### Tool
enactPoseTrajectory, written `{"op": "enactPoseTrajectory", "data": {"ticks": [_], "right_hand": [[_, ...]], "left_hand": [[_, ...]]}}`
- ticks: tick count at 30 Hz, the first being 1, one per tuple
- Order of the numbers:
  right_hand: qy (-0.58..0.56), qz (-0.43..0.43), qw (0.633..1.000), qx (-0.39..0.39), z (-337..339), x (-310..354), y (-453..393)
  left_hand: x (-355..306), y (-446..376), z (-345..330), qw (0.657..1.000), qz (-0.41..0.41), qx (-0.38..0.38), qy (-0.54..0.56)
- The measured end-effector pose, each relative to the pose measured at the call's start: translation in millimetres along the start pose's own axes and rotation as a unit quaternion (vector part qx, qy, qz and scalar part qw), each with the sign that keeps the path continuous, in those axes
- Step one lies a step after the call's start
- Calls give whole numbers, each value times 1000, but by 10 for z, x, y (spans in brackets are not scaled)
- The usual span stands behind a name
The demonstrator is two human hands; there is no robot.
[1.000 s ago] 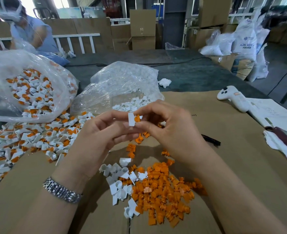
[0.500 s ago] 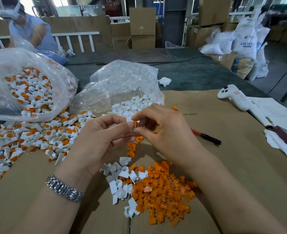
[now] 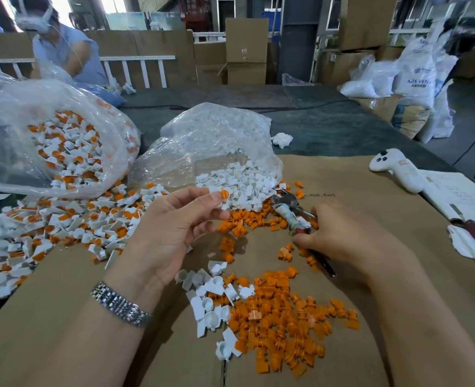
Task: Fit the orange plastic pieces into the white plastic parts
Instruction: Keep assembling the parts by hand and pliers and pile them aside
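My left hand (image 3: pixel 175 233) pinches a white plastic part with an orange piece in it (image 3: pixel 220 197), held up over the cardboard. My right hand (image 3: pixel 342 241) is down on the cardboard to the right, its fingers curled round the taped handle of a pair of pliers (image 3: pixel 291 209). A heap of loose orange pieces (image 3: pixel 281 325) lies near me, with a few loose white parts (image 3: pixel 211 297) on its left side. More orange pieces (image 3: pixel 239 224) are scattered between my hands.
A clear bag of white parts (image 3: pixel 216 146) lies open ahead. A bigger bag (image 3: pixel 49 141) and a spread pile (image 3: pixel 49 224) of fitted white-and-orange parts fill the left. A white controller (image 3: pixel 398 169), papers (image 3: pixel 460 196) and a cloth (image 3: pixel 471 244) lie right. A person (image 3: pixel 63 51) sits far left.
My hands have come apart. The left hand keeps the white part with the orange piece. The right hand has moved down and right onto the pliers.
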State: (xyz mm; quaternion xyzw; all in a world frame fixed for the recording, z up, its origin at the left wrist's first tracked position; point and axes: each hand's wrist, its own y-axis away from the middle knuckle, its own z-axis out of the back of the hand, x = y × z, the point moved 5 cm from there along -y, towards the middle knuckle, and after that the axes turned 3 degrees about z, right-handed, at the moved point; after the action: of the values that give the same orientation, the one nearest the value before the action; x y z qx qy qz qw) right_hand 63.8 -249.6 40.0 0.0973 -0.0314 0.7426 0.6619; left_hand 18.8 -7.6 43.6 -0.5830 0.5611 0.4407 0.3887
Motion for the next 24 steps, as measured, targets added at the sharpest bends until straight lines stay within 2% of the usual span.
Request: {"op": "enactPoseTrajectory", "data": {"ticks": [2, 4, 7, 10, 11, 14, 16, 20, 24], "right_hand": [[25, 12, 999, -24, 3, 27, -3], [-10, 5, 999, -30, 18, 37, -19], [-96, 3, 994, -49, 90, 57, -15], [-239, 56, 967, -70, 224, 151, 63], [-287, 75, 954, -49, 249, 209, 112], [-393, 109, 910, 77, 216, 430, 290], [-400, 129, 900, 118, 178, 552, 382], [-348, 165, 917, 106, 172, 663, 438], [-341, 180, 916, 109, 166, 709, 480]], "left_hand": [[5, 2, -6, 1000, -3, 6, 5], [-1, 8, -11, 1000, -8, 10, 8], [-12, 10, -18, 1000, -23, 4, 15], [-22, 10, -35, 999, -36, -3, 24], [-26, 11, -39, 999, -41, -4, 26], [-42, 20, -41, 998, -54, -12, 29], [-51, 30, -40, 998, -61, -18, 27], [-56, 30, -31, 996, -75, -37, 12], [-33, 10, 1, 995, -76, -64, -6]]}}
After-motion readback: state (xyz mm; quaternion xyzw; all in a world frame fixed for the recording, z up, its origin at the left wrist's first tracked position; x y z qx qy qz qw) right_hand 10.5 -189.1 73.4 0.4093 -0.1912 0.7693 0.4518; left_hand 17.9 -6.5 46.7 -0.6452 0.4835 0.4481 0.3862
